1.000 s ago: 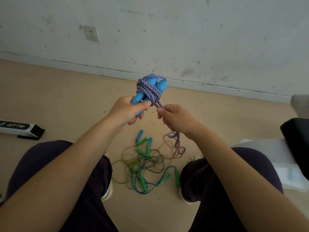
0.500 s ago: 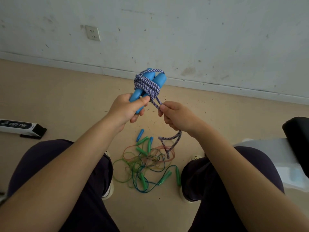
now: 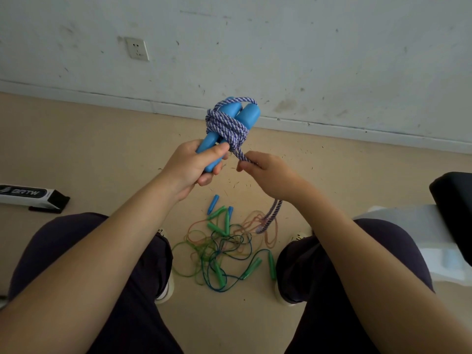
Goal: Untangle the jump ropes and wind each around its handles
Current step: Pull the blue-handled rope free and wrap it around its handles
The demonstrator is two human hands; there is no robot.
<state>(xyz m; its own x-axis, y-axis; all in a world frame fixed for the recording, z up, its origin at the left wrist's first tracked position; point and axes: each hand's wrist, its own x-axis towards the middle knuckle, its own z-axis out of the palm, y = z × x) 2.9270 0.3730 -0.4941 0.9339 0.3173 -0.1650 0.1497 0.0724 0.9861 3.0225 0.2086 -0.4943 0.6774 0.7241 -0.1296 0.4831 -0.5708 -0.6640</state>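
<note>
My left hand [image 3: 194, 167] grips the lower ends of two blue handles [image 3: 249, 116] held side by side and pointing up and away. A purple-and-white braided rope [image 3: 227, 126] is wound several times around them. My right hand [image 3: 268, 175] pinches the rope just below the windings, and the rope's loose loop [image 3: 272, 215] hangs down under that hand. On the floor between my feet lies a tangle of thin green, blue and orange ropes [image 3: 219, 249] with green handles [image 3: 219, 274] and small blue handles [image 3: 213, 204].
A white and black box [image 3: 30, 195] lies on the floor at the left. A pale seat with a black object [image 3: 454, 213] stands at the right. A white wall with a socket [image 3: 138, 48] rises ahead. My knees flank the tangle.
The hanging rope loop has shortened and risen off the floor pile as more rope went around the handles. Both hands stayed close together, shifting slightly.
</note>
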